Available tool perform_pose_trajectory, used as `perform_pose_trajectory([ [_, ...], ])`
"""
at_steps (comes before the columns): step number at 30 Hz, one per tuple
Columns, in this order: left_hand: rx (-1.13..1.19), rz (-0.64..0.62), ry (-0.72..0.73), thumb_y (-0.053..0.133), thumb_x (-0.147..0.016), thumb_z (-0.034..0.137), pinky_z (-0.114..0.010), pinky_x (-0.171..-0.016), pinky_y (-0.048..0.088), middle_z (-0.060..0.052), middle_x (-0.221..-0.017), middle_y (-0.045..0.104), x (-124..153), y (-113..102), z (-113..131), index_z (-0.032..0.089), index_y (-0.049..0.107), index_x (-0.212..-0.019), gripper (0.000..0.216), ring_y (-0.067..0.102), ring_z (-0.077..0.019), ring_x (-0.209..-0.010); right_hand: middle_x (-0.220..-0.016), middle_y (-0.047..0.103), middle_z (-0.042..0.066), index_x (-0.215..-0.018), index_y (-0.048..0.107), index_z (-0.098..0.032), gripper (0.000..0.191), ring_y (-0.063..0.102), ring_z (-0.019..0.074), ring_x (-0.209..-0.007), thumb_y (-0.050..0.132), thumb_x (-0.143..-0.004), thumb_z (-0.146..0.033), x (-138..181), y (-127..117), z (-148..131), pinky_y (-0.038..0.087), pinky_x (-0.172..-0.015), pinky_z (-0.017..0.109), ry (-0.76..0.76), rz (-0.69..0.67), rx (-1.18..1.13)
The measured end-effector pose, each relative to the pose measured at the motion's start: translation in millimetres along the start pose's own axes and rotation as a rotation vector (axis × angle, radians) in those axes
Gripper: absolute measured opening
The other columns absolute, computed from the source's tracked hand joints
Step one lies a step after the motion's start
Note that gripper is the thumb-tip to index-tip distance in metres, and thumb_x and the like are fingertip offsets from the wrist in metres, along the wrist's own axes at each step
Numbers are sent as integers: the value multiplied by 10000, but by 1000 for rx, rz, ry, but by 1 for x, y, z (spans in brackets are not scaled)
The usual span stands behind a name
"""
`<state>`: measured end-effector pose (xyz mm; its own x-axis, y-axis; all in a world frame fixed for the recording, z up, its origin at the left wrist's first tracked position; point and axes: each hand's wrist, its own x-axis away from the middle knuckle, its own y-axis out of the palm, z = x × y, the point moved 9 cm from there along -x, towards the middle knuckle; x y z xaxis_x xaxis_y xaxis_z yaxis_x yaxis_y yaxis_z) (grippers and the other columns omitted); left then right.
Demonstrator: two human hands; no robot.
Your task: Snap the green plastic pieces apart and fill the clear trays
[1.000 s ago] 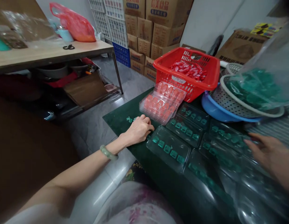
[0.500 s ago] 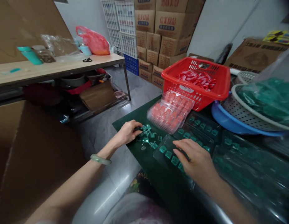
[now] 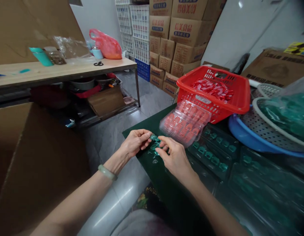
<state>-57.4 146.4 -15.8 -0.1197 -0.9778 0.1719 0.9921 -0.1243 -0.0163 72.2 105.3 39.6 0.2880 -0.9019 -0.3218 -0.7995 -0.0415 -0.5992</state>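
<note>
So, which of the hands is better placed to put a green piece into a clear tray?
Probably the right hand: it is nearer to the clear plastic trays. The left hand is farther from them and seems to pinch a green piece.

1. Left hand (image 3: 134, 143): thumb and forefinger pinch a green piece (image 3: 153, 137); a pale green bangle (image 3: 107, 172) circles that wrist.
2. Right hand (image 3: 176, 156): thumb and forefinger stand apart, close to the left fingertips, above loose green bits (image 3: 154, 148) near the edge of the dark green tabletop (image 3: 166, 186).
3. Beside the right hand, a clear tray (image 3: 219, 154) carries a row of 5 green lumps (image 3: 208, 155).
4. Beyond it, clear packs (image 3: 183, 122) of red pieces lie against a red basket (image 3: 244, 98) containing red-and-white items (image 3: 213, 89).
5. Farther right, a grey colander (image 3: 263, 118) sits in a blue basin (image 3: 240, 135).
6. Across the floor, black scissors (image 3: 98, 64) and a red bag (image 3: 109, 46) rest on a wooden table (image 3: 77, 68).
</note>
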Motion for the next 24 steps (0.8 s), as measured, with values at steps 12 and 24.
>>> perform_pose_trajectory([
  [12, 151, -151, 57, 602, -760, 324, -166, -383, 320, 26, -546, 514, 22, 40, 13, 120, 576, -812, 212, 434, -53, -422, -851, 620, 36, -939, 618, -195, 187, 588, 127, -687, 558, -768, -243, 9, -11, 16, 490, -607, 236, 137, 126, -323],
  [24, -907, 140, 959, 385, -831, 107, -259, -604, 408, -56, -738, 544, 58, 73, 58, 133, 513, -958, 183, 509, -152, -686, -528, 534, -62, -786, 575, -149, 150, 426, 47, -351, 620, -653, -199, 32, -13, 54, 336, -334, 165, 473, 218, -743],
])
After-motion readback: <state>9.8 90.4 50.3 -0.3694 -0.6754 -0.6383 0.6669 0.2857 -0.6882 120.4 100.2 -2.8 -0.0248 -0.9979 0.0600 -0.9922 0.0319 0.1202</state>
